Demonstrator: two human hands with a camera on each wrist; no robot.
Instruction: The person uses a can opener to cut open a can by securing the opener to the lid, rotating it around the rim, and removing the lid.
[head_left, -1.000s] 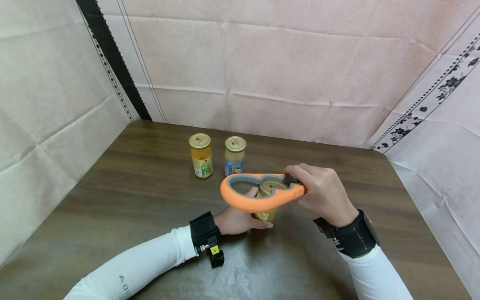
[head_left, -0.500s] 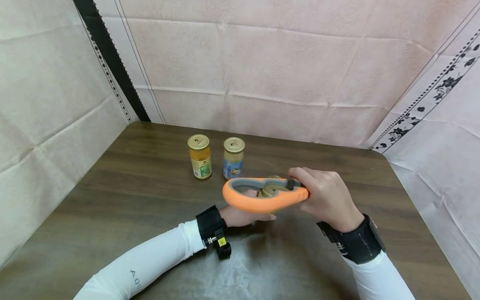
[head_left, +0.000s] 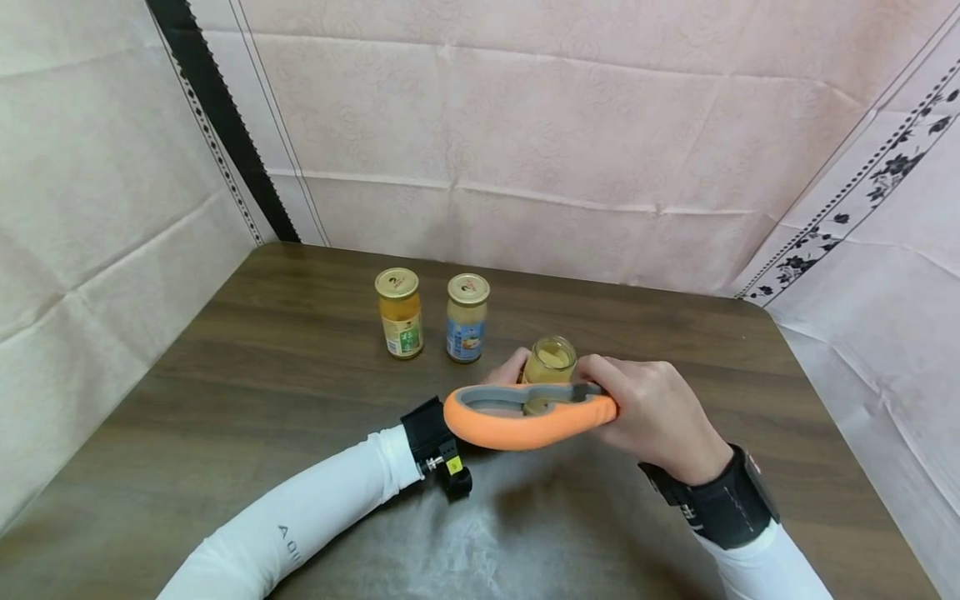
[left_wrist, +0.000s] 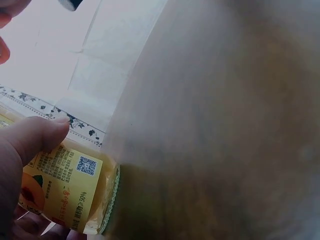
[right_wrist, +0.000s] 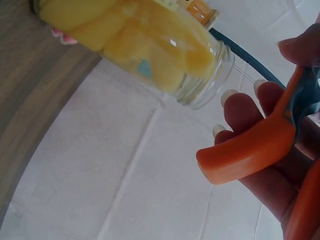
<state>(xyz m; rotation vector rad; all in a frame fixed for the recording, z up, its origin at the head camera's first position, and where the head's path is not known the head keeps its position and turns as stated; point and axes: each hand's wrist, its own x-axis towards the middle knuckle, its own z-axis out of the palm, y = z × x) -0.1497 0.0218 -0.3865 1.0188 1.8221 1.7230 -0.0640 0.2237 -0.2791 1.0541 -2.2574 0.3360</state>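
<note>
My left hand (head_left: 510, 369) holds a glass jar (head_left: 551, 358) of yellow fruit pieces, its fingers wrapped round the side. The jar's mouth is uncovered. A peach picture and a code show on its label (left_wrist: 67, 182) in the left wrist view. My right hand (head_left: 656, 412) grips an orange and grey jar opener (head_left: 517, 429), which is in front of the jar and partly hides it. Through the opener's loop a gold lid (head_left: 536, 406) shows, apart from the jar. In the right wrist view the opener's orange arm (right_wrist: 250, 150) lies across my fingers, near the jar's bare rim.
Two capped jars stand toward the back of the wooden table (head_left: 315, 400): an orange-filled jar (head_left: 401, 321) on the left and a pale jar with a blue label (head_left: 467, 321) beside it. Pale cloth (head_left: 525, 150) hangs behind the table.
The lid has come off the jar and is now in the opener's loop. My left hand has moved the uncovered jar away toward the back; the opener has come slightly nearer.
</note>
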